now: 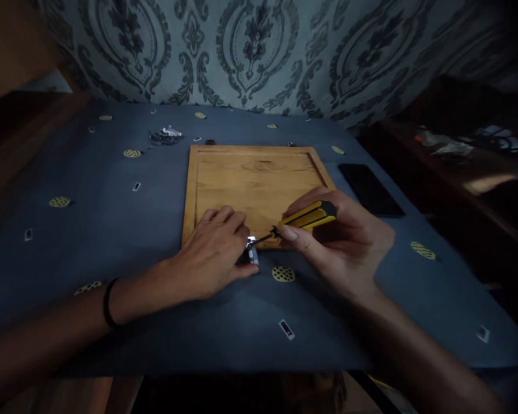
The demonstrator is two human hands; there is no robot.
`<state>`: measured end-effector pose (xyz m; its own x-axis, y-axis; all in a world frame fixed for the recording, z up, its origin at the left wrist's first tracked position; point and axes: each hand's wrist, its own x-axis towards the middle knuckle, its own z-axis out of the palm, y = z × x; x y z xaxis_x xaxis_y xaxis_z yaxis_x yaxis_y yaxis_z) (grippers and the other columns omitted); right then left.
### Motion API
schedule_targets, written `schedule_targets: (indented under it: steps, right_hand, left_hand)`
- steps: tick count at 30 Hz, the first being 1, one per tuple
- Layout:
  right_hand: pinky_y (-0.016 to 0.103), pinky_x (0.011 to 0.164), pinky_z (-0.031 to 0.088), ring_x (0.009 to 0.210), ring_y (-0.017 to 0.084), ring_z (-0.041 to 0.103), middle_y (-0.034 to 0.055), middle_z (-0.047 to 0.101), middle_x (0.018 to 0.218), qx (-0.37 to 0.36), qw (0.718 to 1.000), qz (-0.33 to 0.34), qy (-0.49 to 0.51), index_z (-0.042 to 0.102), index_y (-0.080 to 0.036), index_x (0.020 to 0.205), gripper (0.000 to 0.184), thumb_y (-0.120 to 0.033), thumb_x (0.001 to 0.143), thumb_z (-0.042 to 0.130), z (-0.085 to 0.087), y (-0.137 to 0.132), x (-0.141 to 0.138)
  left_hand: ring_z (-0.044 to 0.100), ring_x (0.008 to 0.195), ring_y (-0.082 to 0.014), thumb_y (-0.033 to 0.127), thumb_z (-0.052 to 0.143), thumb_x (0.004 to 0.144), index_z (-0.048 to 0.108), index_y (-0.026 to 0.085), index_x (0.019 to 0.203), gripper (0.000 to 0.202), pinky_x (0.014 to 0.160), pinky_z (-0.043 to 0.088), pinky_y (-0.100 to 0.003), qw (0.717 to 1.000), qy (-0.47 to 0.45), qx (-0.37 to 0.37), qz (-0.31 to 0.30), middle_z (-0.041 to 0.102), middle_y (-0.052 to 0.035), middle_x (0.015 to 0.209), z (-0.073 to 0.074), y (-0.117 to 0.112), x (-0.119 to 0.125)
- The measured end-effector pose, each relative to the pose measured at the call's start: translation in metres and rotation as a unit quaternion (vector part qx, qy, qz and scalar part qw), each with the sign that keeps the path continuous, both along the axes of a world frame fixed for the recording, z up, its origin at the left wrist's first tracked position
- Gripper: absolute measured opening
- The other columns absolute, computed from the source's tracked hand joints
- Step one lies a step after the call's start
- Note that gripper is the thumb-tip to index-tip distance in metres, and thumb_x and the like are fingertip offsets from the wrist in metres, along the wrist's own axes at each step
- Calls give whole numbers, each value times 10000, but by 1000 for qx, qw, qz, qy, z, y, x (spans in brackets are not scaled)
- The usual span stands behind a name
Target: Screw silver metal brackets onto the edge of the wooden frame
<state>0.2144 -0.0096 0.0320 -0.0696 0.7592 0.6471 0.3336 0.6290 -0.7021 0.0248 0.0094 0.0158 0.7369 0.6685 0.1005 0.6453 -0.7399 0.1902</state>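
Observation:
My right hand [341, 241] is closed around a yellow-and-black screwdriver [304, 217], its tip pointing left and down at a small black-and-silver object [251, 253]. My left hand [213, 253] is curled over that small object, pinching it at the near edge of a wooden cutting board [254, 178]. What the object is stays unclear, since the fingers cover most of it. A black band circles my left wrist.
The board lies on a blue cloth [112, 230] printed with yellow dots and small labels. A black phone [370, 188] lies right of the board. A small pile of metal parts [166, 135] sits far left. A patterned wall stands behind; a dark wooden shelf [457, 161] is at right.

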Motion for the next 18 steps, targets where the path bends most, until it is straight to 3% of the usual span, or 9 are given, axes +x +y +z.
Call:
schedule_targets:
  steps: [7, 11, 13, 18]
  right_hand:
    - [264, 524, 548, 661, 139, 679, 10, 748, 916, -129, 987, 86, 32, 755, -263, 987, 181, -354, 848, 830, 6, -2, 5]
    - [275, 526, 557, 625, 133, 669, 29, 756, 921, -134, 982, 133, -1, 764, -242, 881, 125, -365, 888, 785, 10, 0, 6]
    - [299, 538, 557, 665, 160, 675, 37, 751, 887, -103, 988, 115, -17, 746, -242, 788, 155, -361, 872, 801, 11, 2, 6]
    - [303, 480, 486, 604, 156, 594, -2, 648, 717, 14, 998, -37, 53, 686, -259, 725, 239, -338, 754, 909, 3, 2, 3]
  left_hand:
    - [561, 1093, -294, 476, 795, 866, 699, 124, 1062, 414, 961, 469, -438, 1000, 13, -5, 0, 650, -92, 1079, 3, 0, 1]
    - [558, 1108, -299, 489, 780, 877, 704, 118, 1055, 418, 968, 461, -440, 1000, 18, -18, 0, 648, -100, 1094, 4, 0, 1]
    - [556, 1103, -297, 484, 776, 882, 705, 118, 1043, 406, 964, 457, -437, 1000, 15, -15, -1, 648, -102, 1089, 4, 0, 1]
    - [551, 1072, -290, 472, 792, 870, 702, 115, 1000, 390, 940, 443, -415, 1000, 9, -15, 0, 638, -99, 1049, 3, 0, 0]
